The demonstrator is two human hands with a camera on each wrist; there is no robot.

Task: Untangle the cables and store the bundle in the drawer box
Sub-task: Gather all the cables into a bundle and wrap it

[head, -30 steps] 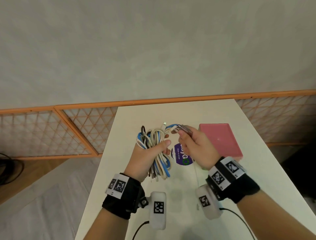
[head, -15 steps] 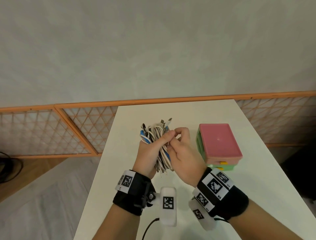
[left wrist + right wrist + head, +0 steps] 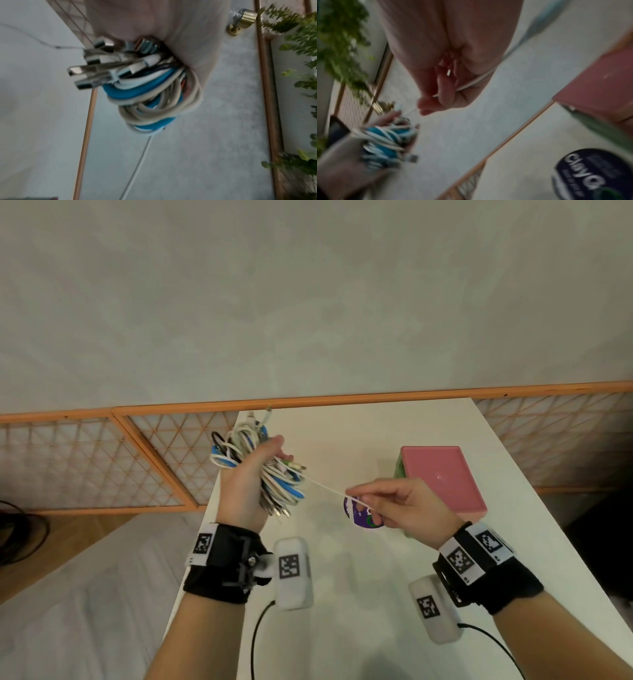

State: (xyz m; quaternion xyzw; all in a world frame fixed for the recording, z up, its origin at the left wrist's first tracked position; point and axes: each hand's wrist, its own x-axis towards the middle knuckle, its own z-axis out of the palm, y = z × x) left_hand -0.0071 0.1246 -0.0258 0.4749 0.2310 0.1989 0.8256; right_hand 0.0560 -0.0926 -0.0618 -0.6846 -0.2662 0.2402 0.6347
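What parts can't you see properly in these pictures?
- Drawer box fronts: head view shows mainly its pink top.
- Round label: head view, right hand covers part.
- Cable bundle: right wrist view, blurred.
- Left hand fingers: left wrist view, hidden behind the palm.

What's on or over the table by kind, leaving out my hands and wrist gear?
cable bundle: 1
drawer box: 1
purple disc: 1
Total: 3
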